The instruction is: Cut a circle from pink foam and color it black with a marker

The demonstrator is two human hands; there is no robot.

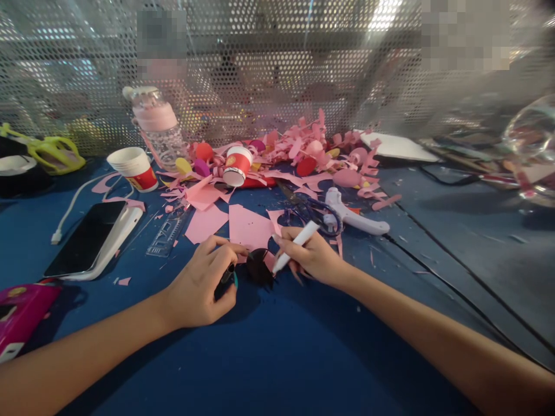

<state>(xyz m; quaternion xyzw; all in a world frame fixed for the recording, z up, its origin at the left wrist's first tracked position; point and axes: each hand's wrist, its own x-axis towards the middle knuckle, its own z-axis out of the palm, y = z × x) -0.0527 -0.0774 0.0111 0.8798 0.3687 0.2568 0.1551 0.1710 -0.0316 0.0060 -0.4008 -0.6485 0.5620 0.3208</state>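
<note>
My left hand [200,286] is curled on the blue table [277,346], fingers wrapped round a small dark object with a teal end [227,278]. Just to its right lies a small black round piece [259,267]. My right hand [313,255] pinches a white pen-like stick [295,246], its tip pointing down at the black piece. Pink paper pieces [248,226] lie right behind both hands.
Scissors [309,209] and a white glue gun [356,215] lie behind the right hand. A phone [87,237], a clear ruler [167,236], paper cups [135,169] [237,164], a water bottle [158,124], pink scraps [312,150] and a perforated metal screen [277,63] stand further back.
</note>
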